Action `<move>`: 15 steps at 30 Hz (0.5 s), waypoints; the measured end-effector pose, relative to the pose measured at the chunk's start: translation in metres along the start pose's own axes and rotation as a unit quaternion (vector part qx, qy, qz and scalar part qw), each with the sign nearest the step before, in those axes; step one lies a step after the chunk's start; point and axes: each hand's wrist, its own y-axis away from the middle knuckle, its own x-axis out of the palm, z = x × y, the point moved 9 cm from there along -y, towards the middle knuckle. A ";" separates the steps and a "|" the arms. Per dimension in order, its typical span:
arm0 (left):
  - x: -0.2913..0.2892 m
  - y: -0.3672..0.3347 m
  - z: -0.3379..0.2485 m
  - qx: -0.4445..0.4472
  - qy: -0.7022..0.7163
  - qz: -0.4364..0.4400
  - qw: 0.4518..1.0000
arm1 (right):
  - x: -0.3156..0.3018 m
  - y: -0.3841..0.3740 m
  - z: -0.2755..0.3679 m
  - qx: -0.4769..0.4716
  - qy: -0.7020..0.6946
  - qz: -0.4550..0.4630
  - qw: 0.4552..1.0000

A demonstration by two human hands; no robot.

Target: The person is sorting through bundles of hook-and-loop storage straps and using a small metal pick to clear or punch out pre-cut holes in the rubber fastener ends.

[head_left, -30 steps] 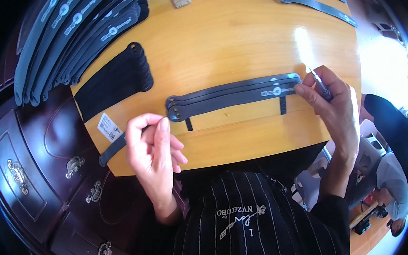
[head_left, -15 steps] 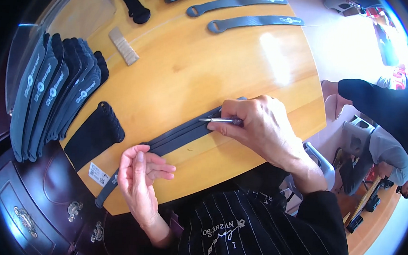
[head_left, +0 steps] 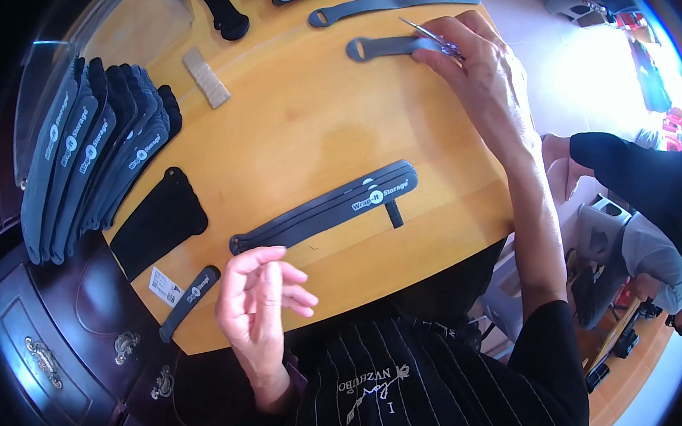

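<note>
In my right hand (head_left: pixel 478 73) is a slim, pointed metal tool (head_left: pixel 430 37), its exact kind hard to make out. The thumb and fingers of that hand rest on a grey strap (head_left: pixel 385 47) with a slotted end, covering its right part. Another grey strap (head_left: pixel 393 6) lies just beyond. My left hand (head_left: pixel 255 313) hovers near the table's front edge, fingers loosely bent and apart, holding nothing. Right beyond its fingertips lies a small fanned set of dark grey straps (head_left: pixel 318 206) with white print. A short black tab (head_left: pixel 394 214) sticks out from under them.
Many dark straps (head_left: pixel 86 162) are stacked at the left, beside a clear plastic sheet (head_left: pixel 126 28). A black strap fan (head_left: pixel 162 222), a small strap (head_left: pixel 189 304), a labelled card (head_left: pixel 166 284) and a tan block (head_left: pixel 206 78) lie on the table. Another person (head_left: pixel 640 243) sits at the right.
My right hand has moved from the fanned straps to the grey strap at the far side, still carrying the tool. My left hand has shifted slightly right and nearer, away from the fan's end.
</note>
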 end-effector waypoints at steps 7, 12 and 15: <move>0.040 0.006 -0.003 0.017 0.082 0.078 0.993 | -0.018 0.057 0.015 0.077 -0.043 0.169 0.982; 0.046 0.017 -0.017 0.176 0.008 0.074 0.982 | -0.013 0.112 0.082 -0.060 -0.187 0.309 0.931; 0.040 0.027 -0.010 0.178 -0.056 0.127 0.974 | -0.005 0.125 0.085 -0.074 -0.187 0.321 0.926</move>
